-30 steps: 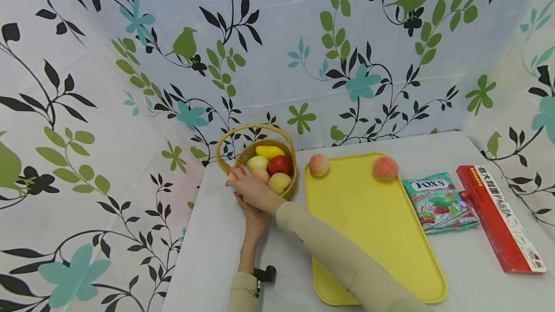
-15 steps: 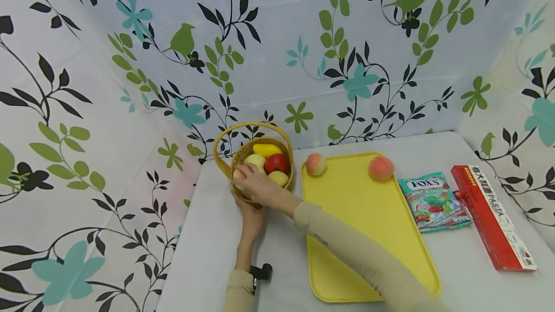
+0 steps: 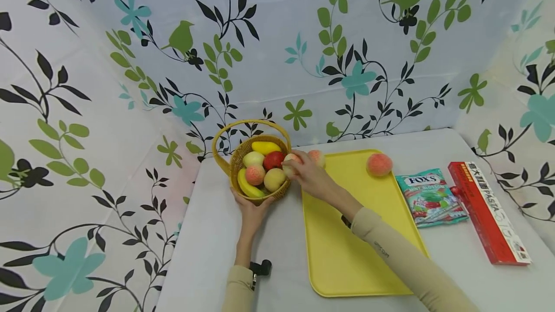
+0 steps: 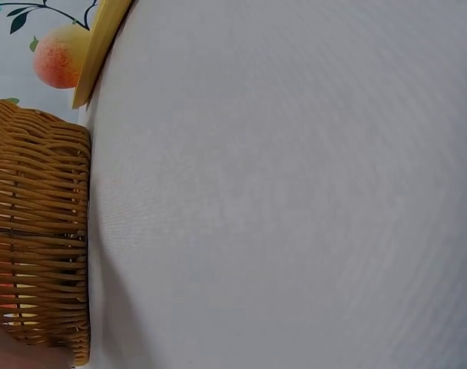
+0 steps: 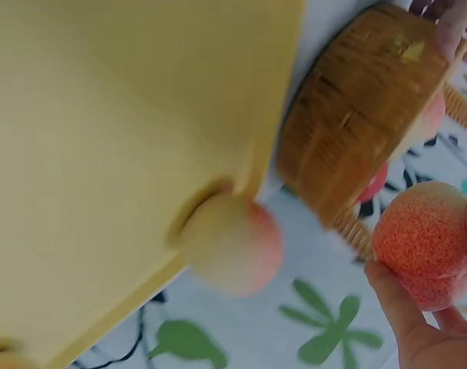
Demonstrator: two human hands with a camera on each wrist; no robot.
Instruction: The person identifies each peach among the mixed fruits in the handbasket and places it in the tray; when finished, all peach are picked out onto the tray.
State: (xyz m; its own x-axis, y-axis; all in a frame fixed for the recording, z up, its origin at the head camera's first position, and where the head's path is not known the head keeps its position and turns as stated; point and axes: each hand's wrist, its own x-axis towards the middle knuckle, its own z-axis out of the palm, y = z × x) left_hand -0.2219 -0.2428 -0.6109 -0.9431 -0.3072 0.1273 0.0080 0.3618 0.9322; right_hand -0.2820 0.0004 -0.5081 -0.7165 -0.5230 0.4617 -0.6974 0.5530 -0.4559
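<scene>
My right hand [image 3: 313, 177] holds a pink and cream peach [image 5: 425, 246] by its fingers and thumb, at the right rim of the wicker basket [image 4: 38, 207]. Around the front of that basket, my left hand [image 3: 251, 212] grips it below the rim. Inside lie another peach [image 3: 255, 175], a banana [image 3: 248, 187], a red apple [image 3: 274, 160], a pale green round fruit [image 3: 253, 159], a yellowish round fruit [image 3: 275, 180] and a long yellow fruit [image 3: 266, 148] at the back. The basket's tall handle [image 3: 220, 146] arches over its far left side.
A yellow tray [image 3: 360, 235] lies right of the basket, with one peach [image 3: 320, 157] at its back left corner and another peach [image 3: 379, 164] at its back right. Beyond are a candy bag [image 3: 431, 197] and a red pasta box [image 3: 481, 215]. Patterned cloth walls stand behind.
My right hand has come up out of the basket and moved right with a peach in its fingers. The banana and another peach now show inside. My left hand stays at the basket.
</scene>
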